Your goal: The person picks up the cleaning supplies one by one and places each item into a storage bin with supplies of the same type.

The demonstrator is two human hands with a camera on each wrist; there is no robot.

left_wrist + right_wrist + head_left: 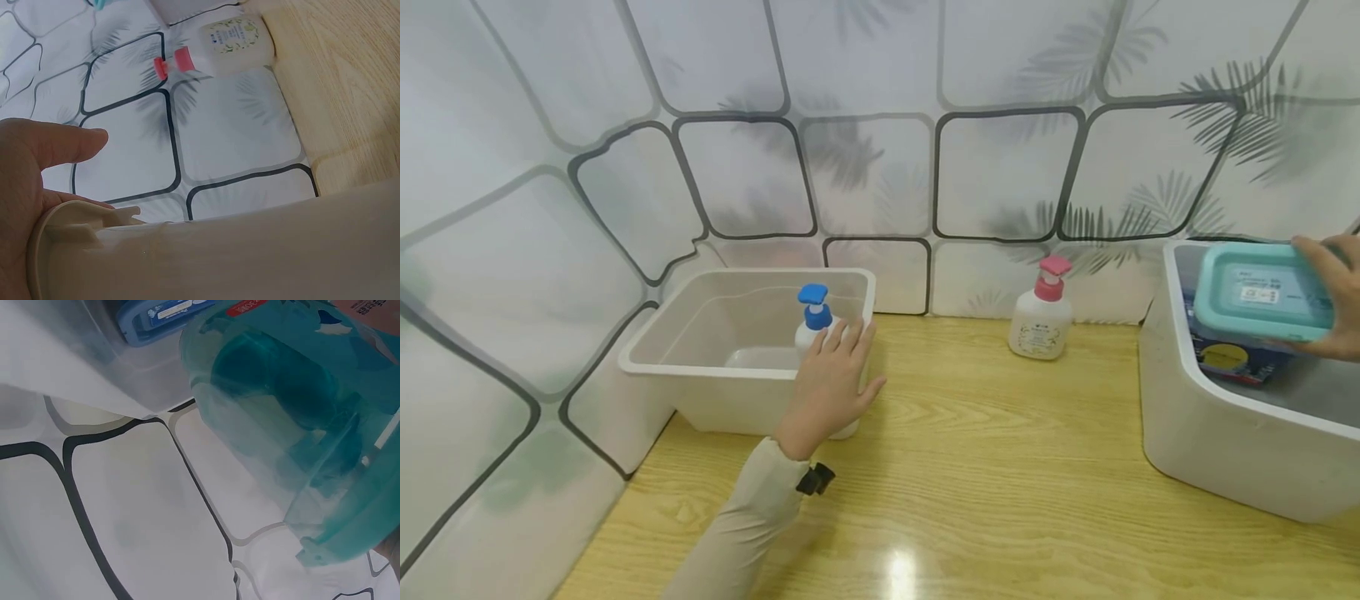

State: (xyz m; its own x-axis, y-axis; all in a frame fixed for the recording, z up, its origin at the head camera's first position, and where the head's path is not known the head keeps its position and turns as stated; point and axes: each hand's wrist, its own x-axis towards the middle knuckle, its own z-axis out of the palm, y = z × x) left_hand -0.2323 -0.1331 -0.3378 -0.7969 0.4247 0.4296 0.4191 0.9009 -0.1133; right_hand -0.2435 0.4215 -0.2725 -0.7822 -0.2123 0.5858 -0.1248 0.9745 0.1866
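My left hand (831, 379) lies over the right-hand rim of a white plastic bin (737, 372), fingers stretched out and thumb pointing off to the side. Inside that bin, just beyond the fingers, stands a white pump bottle (805, 337) with a blue pump head; the hand partly covers it. In the left wrist view the thumb (72, 142) sticks out straight above the rim. At the far right my right hand (1341, 292) grips the edge of a see-through teal-lidded plastic box (1262, 292), held over a second white bin (1225, 433). Teal contents show through its wall.
A white pump bottle with a pink head (1040, 321) stands on the wooden table (985, 467) between the bins, close to the patterned wall covering (1007, 175). In the right bin lies a dark blue package (1232, 354) beneath the held box.
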